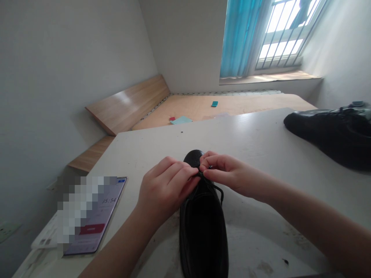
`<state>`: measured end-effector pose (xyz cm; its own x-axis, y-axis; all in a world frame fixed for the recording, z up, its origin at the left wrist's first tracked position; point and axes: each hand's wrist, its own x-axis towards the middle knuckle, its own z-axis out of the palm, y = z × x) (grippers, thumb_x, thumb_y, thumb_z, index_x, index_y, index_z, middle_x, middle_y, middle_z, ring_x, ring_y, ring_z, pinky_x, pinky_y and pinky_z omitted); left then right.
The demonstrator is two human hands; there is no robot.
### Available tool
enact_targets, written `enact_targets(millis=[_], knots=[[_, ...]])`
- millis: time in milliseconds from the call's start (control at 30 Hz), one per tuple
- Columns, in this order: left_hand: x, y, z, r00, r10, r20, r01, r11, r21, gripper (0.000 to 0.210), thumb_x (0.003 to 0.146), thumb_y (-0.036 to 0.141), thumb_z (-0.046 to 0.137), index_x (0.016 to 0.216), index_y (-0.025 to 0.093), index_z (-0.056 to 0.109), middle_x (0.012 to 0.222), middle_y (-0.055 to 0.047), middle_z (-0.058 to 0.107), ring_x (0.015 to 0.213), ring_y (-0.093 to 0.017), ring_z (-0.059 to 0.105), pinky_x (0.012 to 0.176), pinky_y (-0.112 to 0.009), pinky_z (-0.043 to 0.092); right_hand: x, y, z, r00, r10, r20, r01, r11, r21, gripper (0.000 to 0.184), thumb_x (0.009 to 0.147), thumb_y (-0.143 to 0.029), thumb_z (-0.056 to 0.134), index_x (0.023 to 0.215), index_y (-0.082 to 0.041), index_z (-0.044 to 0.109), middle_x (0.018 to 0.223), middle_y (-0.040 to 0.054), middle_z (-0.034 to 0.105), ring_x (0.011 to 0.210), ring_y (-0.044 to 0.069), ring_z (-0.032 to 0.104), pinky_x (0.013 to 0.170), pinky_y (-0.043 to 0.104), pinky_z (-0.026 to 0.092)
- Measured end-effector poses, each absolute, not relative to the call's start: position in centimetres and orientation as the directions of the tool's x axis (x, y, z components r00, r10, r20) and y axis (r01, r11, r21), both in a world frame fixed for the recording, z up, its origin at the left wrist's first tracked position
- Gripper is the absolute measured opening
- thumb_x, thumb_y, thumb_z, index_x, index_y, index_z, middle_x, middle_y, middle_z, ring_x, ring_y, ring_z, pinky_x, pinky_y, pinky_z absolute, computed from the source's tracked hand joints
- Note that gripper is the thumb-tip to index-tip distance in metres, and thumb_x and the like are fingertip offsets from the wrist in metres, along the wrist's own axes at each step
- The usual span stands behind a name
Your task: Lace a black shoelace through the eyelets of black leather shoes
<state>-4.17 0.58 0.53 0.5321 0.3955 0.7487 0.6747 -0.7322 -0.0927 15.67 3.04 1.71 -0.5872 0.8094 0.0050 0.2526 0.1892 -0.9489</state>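
Note:
A black lace-up shoe [204, 231] stands on the white table with its toe pointing away from me and its opening towards me. My left hand [169, 183] comes over its left side, fingers pinched together at the lacing. From the right, my right hand [222, 168] pinches the black shoelace [218, 191] close to the left fingertips. A loop of that lace hangs out on the shoe's right side. Both hands cover most of the eyelets, so the exact path of the lace is hidden.
Another black shoe [333, 135] lies at the right on the white table [150, 146]. A phone [98, 220] with a lit screen, partly pixelated, is at the left. Beyond the table are a bed board [191, 104], a blue curtain [239, 38] and a barred window [284, 34].

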Motion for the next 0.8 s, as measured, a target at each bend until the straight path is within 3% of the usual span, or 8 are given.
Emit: enact_targets(millis=[433,633,800], knots=[[-4.8,0.8,1.5,0.606,0.554,0.571,0.657,-0.753,0.033,0.02,0.091,0.022,0.059,0.072,0.019,0.054,0.069,-0.001,0.064,0.069,-0.017,0.053,0.061,-0.031,0.041,15.6,3.2,1.2,-0.496,0.864,0.088,0.395,0.315,-0.863,0.011,0.081,-0.025,0.047,0.071,-0.02,0.047,0.09,0.0031,0.05,0.088,0.019,0.046,0.079,0.034,0.037],[-5.4,0.7,2.1,0.573,0.687,0.446,0.662,-0.709,0.241,0.021,0.09,0.022,0.057,0.07,0.02,0.052,0.064,0.001,0.058,0.066,-0.016,0.051,0.06,-0.03,0.038,16.2,3.0,1.6,-0.466,0.861,0.204,0.585,0.473,-0.659,0.01,0.083,-0.021,0.05,0.074,-0.021,0.046,0.092,0.0045,0.053,0.096,0.022,0.045,0.086,0.038,0.038],[-5.4,0.7,2.3,0.474,0.773,0.421,0.643,-0.631,0.434,0.014,0.083,0.018,0.061,0.071,0.02,0.056,0.066,0.003,0.055,0.066,-0.014,0.051,0.061,-0.028,0.039,16.8,3.1,2.0,-0.598,0.76,0.254,0.556,0.622,-0.552,0.012,0.085,-0.016,0.051,0.076,-0.021,0.045,0.09,0.0042,0.053,0.094,0.021,0.046,0.082,0.035,0.04]])
